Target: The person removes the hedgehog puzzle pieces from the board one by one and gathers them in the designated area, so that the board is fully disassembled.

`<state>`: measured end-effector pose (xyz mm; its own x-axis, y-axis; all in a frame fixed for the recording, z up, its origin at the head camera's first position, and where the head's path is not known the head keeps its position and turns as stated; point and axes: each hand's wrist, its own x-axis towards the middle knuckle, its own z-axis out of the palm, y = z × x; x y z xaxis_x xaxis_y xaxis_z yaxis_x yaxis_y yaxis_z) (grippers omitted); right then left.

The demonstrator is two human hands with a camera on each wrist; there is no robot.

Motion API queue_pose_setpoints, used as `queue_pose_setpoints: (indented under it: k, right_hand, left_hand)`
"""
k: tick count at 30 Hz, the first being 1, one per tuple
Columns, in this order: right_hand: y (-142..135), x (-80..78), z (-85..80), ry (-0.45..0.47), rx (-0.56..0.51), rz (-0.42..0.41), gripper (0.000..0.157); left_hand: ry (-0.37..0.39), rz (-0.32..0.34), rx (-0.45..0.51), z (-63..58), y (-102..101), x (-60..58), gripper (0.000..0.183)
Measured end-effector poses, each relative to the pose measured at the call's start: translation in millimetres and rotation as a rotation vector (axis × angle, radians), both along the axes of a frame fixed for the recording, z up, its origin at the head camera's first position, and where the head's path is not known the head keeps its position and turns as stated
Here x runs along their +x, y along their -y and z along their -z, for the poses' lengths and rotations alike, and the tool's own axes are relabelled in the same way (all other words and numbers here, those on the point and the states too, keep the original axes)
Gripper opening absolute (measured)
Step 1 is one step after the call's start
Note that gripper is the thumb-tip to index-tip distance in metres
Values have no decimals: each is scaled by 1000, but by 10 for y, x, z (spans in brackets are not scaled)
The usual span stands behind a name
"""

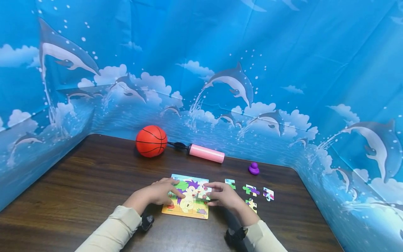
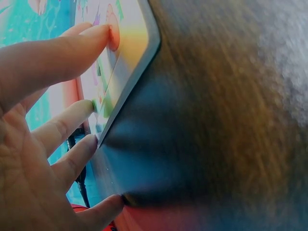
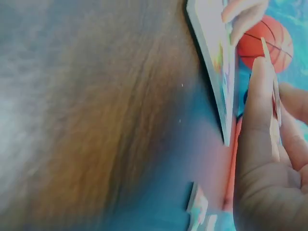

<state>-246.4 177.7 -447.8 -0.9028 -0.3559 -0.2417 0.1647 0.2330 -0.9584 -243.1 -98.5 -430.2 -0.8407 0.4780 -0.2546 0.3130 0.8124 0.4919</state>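
A colourful jigsaw board with a cartoon picture lies flat on the dark table. My left hand rests on its left side with spread fingers; in the left wrist view the thumb touches the picture and two fingertips meet the board's edge. Between the thumb and fingers of my right hand is a pinched puzzle piece, over the board's right part. Seen edge-on in the right wrist view, that piece stands tilted up, away from the board.
Several loose puzzle pieces lie right of the board, one close to my right wrist. Behind are a red basketball, a pink hand pump and a small purple duck-shaped toy. A blue dolphin curtain surrounds the table's back and sides.
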Motion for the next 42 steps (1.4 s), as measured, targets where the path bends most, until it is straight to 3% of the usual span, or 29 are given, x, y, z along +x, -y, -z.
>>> queue_pose_setpoints:
  k: [6,11,16,21,26,31,35,42]
  right_hand:
    - [-303,51,17,81,-105,81,49]
    - [-712,139,8,144,-200,202,60]
    - [-1266,296,-24,159,-183,316,65]
    - [-1736,445,-30,124,-10,461,61]
    - [-1988,530,0,92,100,541,48]
    - [-1996,543,18,39,213,550,44]
    - [-1932,527,-12,-22,384,538,49]
    - [-1802,533,-104,-168,846,464,57]
  left_hand:
    - [6,1,-6,4,11,-8,42]
    - [13,7,-6,0,22,-16,41]
    - [4,8,-2,3,20,-22,41]
    - [-5,4,-1,12,31,-27,42]
    - [3,1,11,33,36,-40,42]
    - [22,-13,41,60,48,-24,44]
    - [32,-30,71,83,46,-13,51]
    - [37,-31,95,105,69,-4,62]
